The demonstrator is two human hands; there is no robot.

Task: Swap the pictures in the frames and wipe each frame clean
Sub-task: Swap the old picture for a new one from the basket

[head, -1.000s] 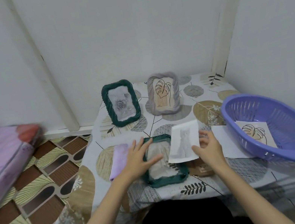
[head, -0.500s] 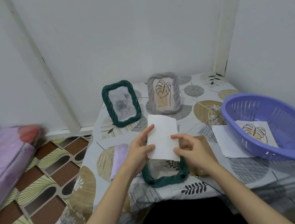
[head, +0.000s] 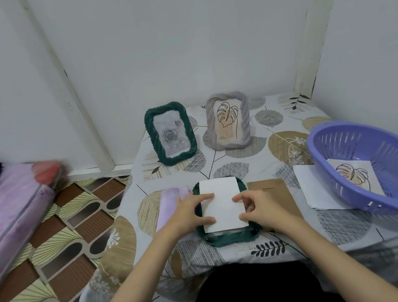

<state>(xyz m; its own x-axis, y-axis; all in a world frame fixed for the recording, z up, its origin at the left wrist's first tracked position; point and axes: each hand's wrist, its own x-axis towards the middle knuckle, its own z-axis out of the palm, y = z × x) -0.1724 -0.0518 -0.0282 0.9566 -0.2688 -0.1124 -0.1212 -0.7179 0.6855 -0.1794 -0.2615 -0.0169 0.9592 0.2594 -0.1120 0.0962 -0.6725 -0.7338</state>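
Observation:
A dark green frame lies flat at the table's front. A white picture, blank back up, rests inside it. My left hand presses the paper's left edge with straight fingers. My right hand touches its right edge with index finger and thumb. A lilac cloth lies left of the frame, partly under my left hand. A brown backing board lies to the right. Two frames stand at the back: a green one with a rose picture and a grey one with a leaf picture.
A purple basket at the right holds a leaf picture. White paper lies beside it. The table has a leaf-patterned cover and sits against the wall. A pink mattress lies on the patterned floor at left.
The cat picture was turned face down, moved left and laid into the flat green frame. Both hands came down onto the paper.

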